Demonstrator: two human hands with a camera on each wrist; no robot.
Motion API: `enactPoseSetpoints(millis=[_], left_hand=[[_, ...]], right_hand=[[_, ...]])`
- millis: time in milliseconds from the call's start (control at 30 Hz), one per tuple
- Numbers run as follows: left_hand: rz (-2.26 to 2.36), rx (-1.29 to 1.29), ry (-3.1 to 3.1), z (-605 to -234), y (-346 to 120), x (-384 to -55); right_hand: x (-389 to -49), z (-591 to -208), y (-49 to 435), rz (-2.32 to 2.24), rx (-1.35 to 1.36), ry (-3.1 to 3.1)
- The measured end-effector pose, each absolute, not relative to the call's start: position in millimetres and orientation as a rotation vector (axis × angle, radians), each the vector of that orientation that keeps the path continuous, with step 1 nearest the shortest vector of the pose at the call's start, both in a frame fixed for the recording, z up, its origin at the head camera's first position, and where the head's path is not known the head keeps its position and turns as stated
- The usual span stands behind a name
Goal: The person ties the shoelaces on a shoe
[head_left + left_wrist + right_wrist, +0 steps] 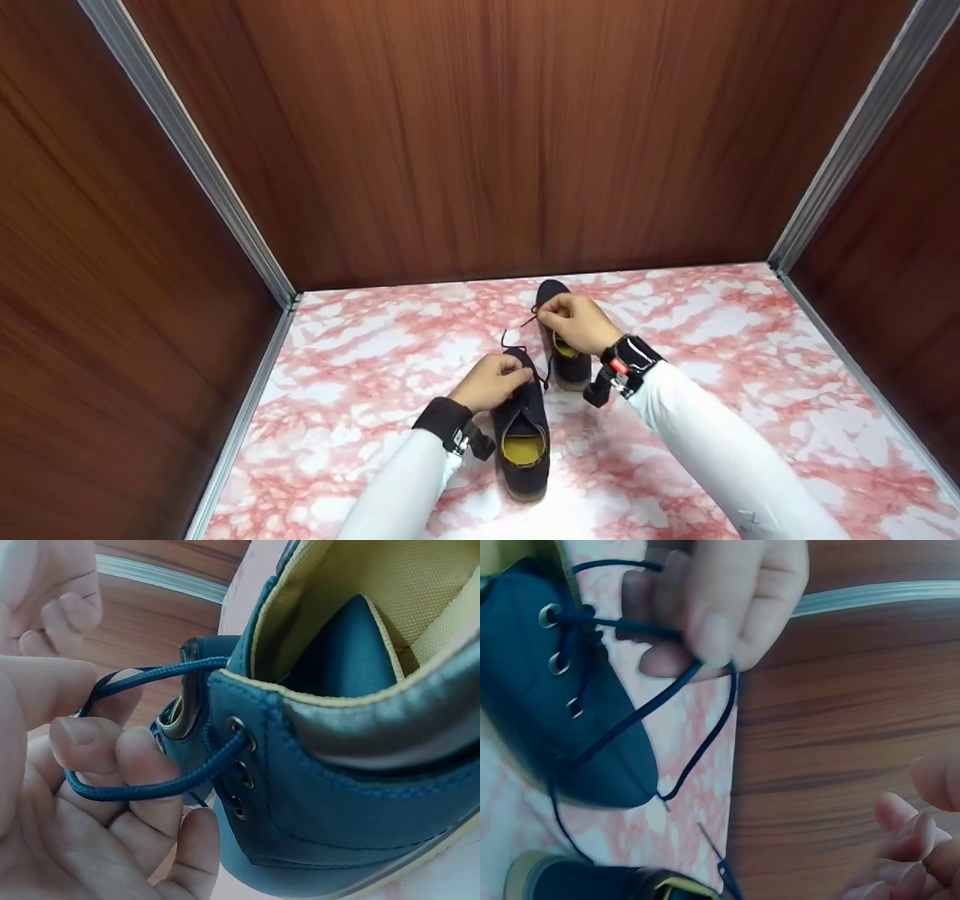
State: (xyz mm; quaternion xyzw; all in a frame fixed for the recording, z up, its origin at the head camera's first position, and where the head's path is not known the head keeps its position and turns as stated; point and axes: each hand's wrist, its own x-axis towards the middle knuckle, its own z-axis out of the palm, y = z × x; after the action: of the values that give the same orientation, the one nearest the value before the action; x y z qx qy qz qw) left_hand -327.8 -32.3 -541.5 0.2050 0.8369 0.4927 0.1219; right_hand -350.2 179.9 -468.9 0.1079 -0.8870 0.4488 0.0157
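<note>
A dark blue lace-up shoe [525, 480] with a yellow lining stands nearest, toe away from me. My left hand [491, 382] is above its front, thumb and fingers pinching its shoelace [172, 786]. In the left wrist view the lace forms a loop from the metal eyelets to the fingers. A matching shoe [574, 371] stands farther off to the right. Over its front hovers my right hand [581, 322], its fingers loosely bent. The right wrist view shows nothing between that hand's thumb and fingers [900, 840].
Both shoes stand on a red-and-white marbled surface [360, 427]. Brown wood-grain panels [480, 135] rise behind and at both sides, joined by metal strips [195, 150]. A loose lace end [504, 339] lies beyond the nearer shoe's toe.
</note>
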Motion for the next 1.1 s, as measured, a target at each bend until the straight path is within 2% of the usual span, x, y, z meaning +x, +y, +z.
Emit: enactPoseSetpoints(millis=[300,667,1100], left_hand=[[1.475,0.589,2.421,-540.6,-32.4,-327.3],[1.473,0.623,2.426,-540.6,-34.0,-325.3],[1.471,0.606,2.431,-541.6,-35.3,-323.6]], right_hand=[[-343.7,-489.7,195.5,1.376,0.334,-2.789],[-327.8,-526.3,195.0,1.289,0.598,-2.846],[-317.8,-548.9,189.9,1.420,0.730,-2.937]])
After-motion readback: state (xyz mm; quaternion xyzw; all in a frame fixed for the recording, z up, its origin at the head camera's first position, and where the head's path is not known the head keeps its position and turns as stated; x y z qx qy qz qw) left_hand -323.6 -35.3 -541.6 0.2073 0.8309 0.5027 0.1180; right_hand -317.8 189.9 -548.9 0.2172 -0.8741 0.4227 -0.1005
